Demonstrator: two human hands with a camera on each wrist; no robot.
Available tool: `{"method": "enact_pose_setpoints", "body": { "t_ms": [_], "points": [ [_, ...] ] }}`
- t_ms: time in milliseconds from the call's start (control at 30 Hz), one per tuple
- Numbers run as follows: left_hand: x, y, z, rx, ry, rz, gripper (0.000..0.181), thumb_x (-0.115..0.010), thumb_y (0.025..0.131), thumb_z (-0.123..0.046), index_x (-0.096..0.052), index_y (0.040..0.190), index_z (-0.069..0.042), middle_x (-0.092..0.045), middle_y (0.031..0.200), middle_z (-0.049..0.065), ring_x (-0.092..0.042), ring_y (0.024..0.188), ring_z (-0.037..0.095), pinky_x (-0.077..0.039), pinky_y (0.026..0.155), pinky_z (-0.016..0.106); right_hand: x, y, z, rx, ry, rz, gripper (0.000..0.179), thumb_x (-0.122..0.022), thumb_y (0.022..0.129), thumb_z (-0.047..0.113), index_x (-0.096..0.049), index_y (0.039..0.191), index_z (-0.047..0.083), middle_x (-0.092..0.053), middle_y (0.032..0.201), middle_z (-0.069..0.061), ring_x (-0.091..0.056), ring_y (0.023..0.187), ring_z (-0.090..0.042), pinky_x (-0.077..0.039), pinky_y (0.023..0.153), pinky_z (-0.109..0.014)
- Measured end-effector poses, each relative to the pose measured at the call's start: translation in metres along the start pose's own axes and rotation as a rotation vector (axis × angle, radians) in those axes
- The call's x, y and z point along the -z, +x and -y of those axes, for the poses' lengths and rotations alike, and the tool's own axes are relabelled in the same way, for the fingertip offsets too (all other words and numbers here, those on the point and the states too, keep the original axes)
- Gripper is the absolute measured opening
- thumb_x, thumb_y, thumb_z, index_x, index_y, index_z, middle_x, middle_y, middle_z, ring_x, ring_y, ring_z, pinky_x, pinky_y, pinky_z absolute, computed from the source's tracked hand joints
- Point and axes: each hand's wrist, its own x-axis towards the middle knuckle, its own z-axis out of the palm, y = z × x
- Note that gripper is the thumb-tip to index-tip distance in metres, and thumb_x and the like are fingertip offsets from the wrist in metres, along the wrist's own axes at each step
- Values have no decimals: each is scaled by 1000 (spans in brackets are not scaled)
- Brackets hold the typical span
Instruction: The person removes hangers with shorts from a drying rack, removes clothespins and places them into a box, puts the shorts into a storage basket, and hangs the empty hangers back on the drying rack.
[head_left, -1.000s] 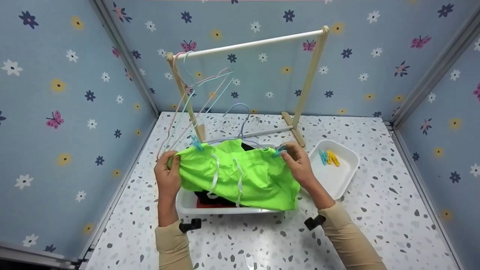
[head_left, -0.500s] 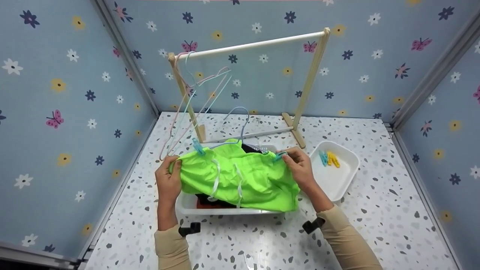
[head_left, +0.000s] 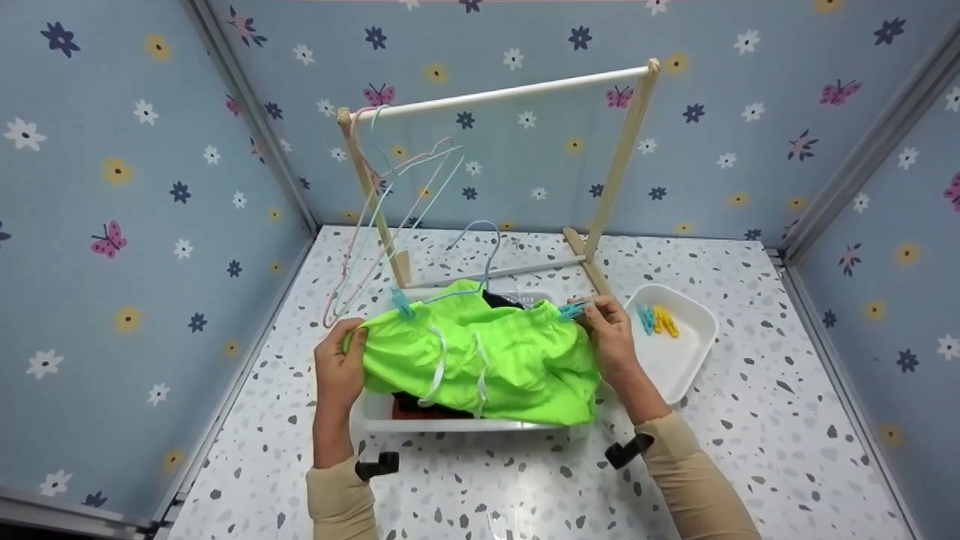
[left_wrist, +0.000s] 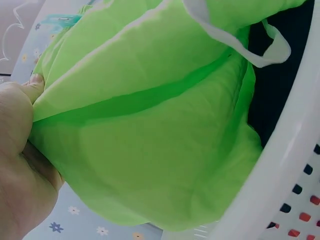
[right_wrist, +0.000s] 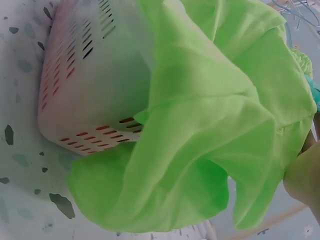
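Bright green drawstring shorts hang over a white laundry basket with dark and red cloth inside. A blue wire hanger lies along the waistband, its hook pointing up. A teal clothespin clips the left side of the waistband. My left hand pinches the left corner of the shorts between thumb and fingers, as the left wrist view also shows. At the right end of the waistband, my right hand pinches another teal clothespin. In the right wrist view, most of that hand is out of frame.
Behind the basket stands a wooden rack with a white bar. A pink hanger and a mint hanger hang at its left end. To the right, a white tray holds teal and yellow clothespins.
My right hand has shifted slightly right, and its clothespin now lies flatter, sticking out sideways from the waistband. The hanger hook has sunk a little. My left hand keeps its grip, moving slightly down.
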Motion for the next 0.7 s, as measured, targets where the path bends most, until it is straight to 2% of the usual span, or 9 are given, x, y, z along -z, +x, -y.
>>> {"method": "enact_pose_setpoints", "body": {
  "t_ms": [100,167,333,500,700],
  "points": [
    [1,0,1,-1,2,7,11,-56,94,7,-66,98,9,-65,89,20,-51,59,20,-41,57,22,7,1,3,-35,82,-53,9,-52,101,12,-57,98,6,-67,102,-12,-68,88,-20,-52,84,-35],
    [1,-1,2,2,7,6,10,-56,94,8,-66,97,9,-65,87,20,-50,58,19,-40,56,22,13,3,6,-49,96,-96,10,-51,101,14,-56,98,6,-66,100,-11,-68,87,-21,-52,84,-36],
    [1,-1,2,6,8,6,10,-57,94,8,-66,97,9,-65,86,20,-49,58,17,-39,56,23,32,5,9,-67,37,-164,8,-56,99,14,-55,100,6,-64,95,-10,-68,83,-20,-53,82,-35],
    [1,-2,3,10,-6,22,11,-56,95,6,-66,98,8,-65,86,19,-50,56,20,-41,56,23,52,8,11,-70,-115,-195,18,-60,97,12,-53,109,1,-61,96,-9,-66,84,-19,-53,76,-32],
    [1,-3,6,39,-22,30,11,-55,96,5,-66,99,7,-65,85,16,-50,55,19,-41,54,24,77,20,18,-138,-431,-241,31,-60,98,18,-51,119,-5,-58,101,-11,-64,87,-17,-54,76,-29]
  ]
}}
